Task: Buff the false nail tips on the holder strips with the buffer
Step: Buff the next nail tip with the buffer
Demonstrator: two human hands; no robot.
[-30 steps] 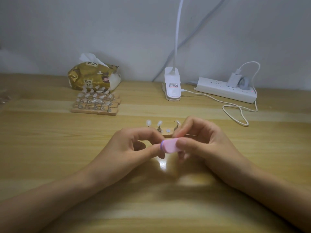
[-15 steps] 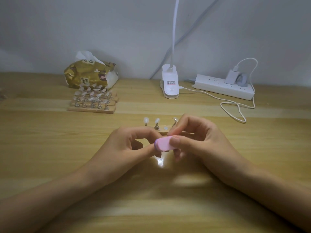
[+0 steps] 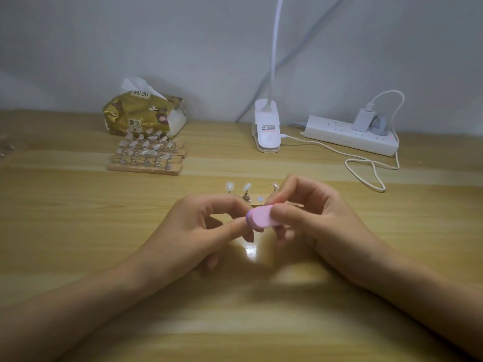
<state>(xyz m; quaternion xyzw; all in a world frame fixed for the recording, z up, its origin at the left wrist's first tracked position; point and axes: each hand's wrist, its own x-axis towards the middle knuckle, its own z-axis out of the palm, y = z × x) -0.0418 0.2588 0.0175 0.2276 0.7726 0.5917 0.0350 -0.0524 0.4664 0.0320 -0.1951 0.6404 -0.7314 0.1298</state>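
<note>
My right hand [image 3: 311,218] grips a pink buffer [image 3: 261,218] with a purple edge between thumb and fingers, just above the table. My left hand [image 3: 209,226] pinches its thumb and forefinger together right at the buffer's left end. What it holds looks like a nail tip, hidden under the buffer. Just behind both hands lies a wooden holder strip [image 3: 257,203], mostly hidden, with three pale nail tips [image 3: 247,186] standing on it and one bare spot. A stack of more holder strips [image 3: 146,167] full of nail tips sits at the back left.
A gold tissue pack [image 3: 143,114] lies behind the stack by the wall. A white clip lamp base [image 3: 267,131] stands at the back centre. A white power strip [image 3: 350,138] with a charger is at the back right. Its white cable [image 3: 366,168] loops onto the table.
The buffer has shifted a little left and then right again against my left fingertips. Both hands stay in the same place; the view has moved slightly.
</note>
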